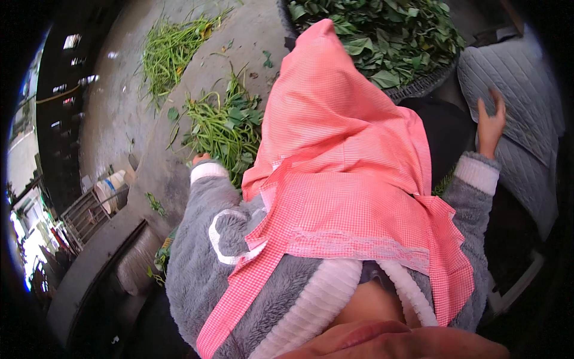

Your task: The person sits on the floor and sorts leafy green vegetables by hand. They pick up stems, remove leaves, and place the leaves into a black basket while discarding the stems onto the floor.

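My left hand (202,158) shows only in part beyond its grey fleece cuff, beside a pile of green leafy stems (224,130) on the concrete floor. Whether its fingers hold a stem cannot be seen. My right hand (492,119) is raised at the right with its fingers apart and nothing between them, in front of a grey quilted cloth (515,80). A pink checked apron (341,125) covers my lap between the hands. Past my knees, a dark woven basket (419,85) is heaped with loose green leaves (385,40).
A second pile of green stems (172,54) lies farther off on the concrete floor (121,89). At the left are a metal rack (85,217), a whitish bucket (112,190) and a low concrete ledge (96,269). Scattered leaves lie on the floor.
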Tool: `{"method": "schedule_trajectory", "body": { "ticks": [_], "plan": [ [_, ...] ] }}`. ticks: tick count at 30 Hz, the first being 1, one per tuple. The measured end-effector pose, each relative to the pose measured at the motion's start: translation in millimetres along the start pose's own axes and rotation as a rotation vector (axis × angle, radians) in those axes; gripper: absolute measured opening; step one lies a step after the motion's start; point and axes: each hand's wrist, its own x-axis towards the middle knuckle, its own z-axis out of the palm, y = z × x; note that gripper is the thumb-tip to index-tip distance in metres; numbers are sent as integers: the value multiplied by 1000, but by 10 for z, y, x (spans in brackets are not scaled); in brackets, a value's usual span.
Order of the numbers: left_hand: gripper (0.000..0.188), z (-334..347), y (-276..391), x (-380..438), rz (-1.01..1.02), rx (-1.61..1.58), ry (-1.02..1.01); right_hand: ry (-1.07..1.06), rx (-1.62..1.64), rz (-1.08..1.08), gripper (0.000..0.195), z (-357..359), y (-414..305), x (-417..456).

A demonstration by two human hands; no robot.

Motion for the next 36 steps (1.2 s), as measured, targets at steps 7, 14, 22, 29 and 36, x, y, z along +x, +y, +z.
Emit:
{"method": "schedule_trajectory", "body": {
  "ticks": [7, 14, 22, 29, 36],
  "plan": [
    [44, 432, 333, -74, 130, -232, 150, -145, 96, -331, 37, 919, -1165, 496],
    [36, 579, 1484, -2, 636, -161, 160, -354, 178, -66, 38, 1145, -946, 514],
    [54, 1338, 2050, 593, 280, -268, -114, -457, 329, 107, 42, 1288, -798, 565],
    [38, 1590, 2202, 589, 356, -224, -286, -525, 317, 147, 38, 1284, -877, 594],
    [28, 576, 2343, -159, 493, -229, -320, -635, 298, 159, 39, 1351, -969, 590]
  ]
}}
